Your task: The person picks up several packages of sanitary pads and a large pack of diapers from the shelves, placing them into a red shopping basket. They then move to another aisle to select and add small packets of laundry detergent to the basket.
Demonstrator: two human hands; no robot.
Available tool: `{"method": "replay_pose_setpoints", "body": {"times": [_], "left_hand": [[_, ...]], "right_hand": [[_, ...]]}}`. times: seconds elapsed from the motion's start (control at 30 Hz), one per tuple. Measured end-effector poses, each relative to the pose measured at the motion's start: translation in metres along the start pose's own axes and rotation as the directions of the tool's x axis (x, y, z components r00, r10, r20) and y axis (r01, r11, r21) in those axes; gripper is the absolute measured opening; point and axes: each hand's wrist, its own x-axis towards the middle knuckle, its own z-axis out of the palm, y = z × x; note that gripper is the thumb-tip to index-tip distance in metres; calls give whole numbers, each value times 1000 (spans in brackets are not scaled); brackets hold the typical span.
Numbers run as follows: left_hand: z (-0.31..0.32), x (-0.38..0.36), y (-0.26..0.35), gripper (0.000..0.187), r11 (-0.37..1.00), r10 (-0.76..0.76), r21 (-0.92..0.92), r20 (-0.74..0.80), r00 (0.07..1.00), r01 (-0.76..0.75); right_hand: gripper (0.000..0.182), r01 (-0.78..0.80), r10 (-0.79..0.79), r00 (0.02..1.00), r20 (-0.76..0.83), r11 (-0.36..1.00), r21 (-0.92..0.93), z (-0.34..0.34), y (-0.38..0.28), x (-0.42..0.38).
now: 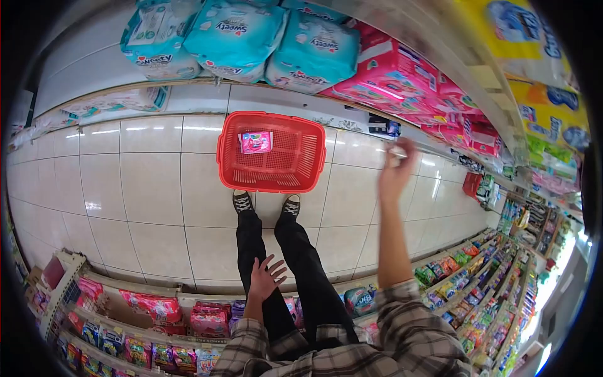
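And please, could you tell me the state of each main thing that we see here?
Red basket: upright on the floor, open-topped, nearly empty
Pink packet: lying in the basket, apparently unopened
Teal packs: side by side, apparently sealed
Shoes: worn, apart
Left hand: spread open
Right hand: raised, blurred, grip unclear

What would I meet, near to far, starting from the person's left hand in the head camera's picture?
Left hand, fingers spread → dark sneakers → red basket with a pink packet inside → teal Sweety packs on a shelf.
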Motion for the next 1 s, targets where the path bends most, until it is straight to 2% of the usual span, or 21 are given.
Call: {"method": "replay_pose_setpoints", "body": {"times": [0.03,0.07,0.1,0.13,0.2,0.23,0.27,0.3,0.37,0.4,0.43,0.47,0.5,0.53,0.57,0.6,0.73,0.8,0.87,0.9,1.0], "left_hand": [[-1,-1,-3,67,999,1,35,-9,1000,-1],[-1,1,-2,67,997,6,71,-21,1000,-4],[2,2,-2,66,994,14,107,-32,999,-11],[6,3,-3,54,991,46,129,-138,989,-28],[-2,8,-11,41,818,270,555,-143,952,-149],[0,12,-14,35,661,373,727,-104,922,-186],[-1,9,-17,31,418,519,886,-51,853,-201],[5,-1,-14,37,166,611,970,41,790,-179],[0,-27,-13,50,-340,693,940,278,665,-39],[3,-39,-17,79,-405,695,904,209,688,134],[16,-48,-18,86,-347,686,900,50,726,266],[30,-56,-18,93,-296,665,869,-111,738,397],[37,-60,-17,100,-251,636,813,-270,723,525],[26,-53,-16,110,-203,592,838,-307,745,506],[26,-49,-17,110,-228,583,812,-328,744,537],[29,-44,-20,109,-252,573,786,-350,741,565],[33,-28,-25,108,-352,582,680,-380,719,644],[33,-29,-24,107,-349,571,687,-383,727,637],[33,-29,-21,106,-343,565,695,-385,730,632],[35,-29,-20,105,-338,564,698,-387,730,631],[34,-29,-21,104,-337,568,702,-380,730,628]], "right_hand": [[37,170,-193,974,-121,969,-181,-23,-17,32],[42,163,-190,962,-195,976,-146,-41,-28,58],[62,57,-50,965,-258,998,16,-50,-49,80],[77,38,-50,955,-291,998,-45,-59,-53,101],[81,106,-153,956,-251,975,-193,-64,-54,126],[84,147,-210,952,-224,953,-266,-63,-55,138],[87,201,-255,942,-218,949,-242,-58,-56,146],[91,254,-301,929,-216,942,-219,-50,-60,152],[95,335,-352,904,-243,936,-107,-36,-62,163],[97,365,-355,894,-273,931,-15,-30,-60,170],[98,393,-354,884,-306,917,76,-23,-62,173],[97,394,-311,907,-285,865,311,-17,-66,176],[94,379,-292,920,-262,837,395,-13,-63,177],[91,357,-276,932,-235,804,475,-11,-60,178],[83,461,-444,854,-271,888,-1,-12,-56,182],[76,424,-596,746,-297,769,-479,-13,-53,186],[67,401,-505,782,-365,857,-325,-16,-44,193],[67,388,-521,767,-375,841,-376,-22,-46,192],[60,449,-343,788,-511,888,95,-20,-34,197],[57,463,-238,806,-543,824,327,-20,-28,199],[73,21,192,922,-335,843,538,-47,-2,202]]}}
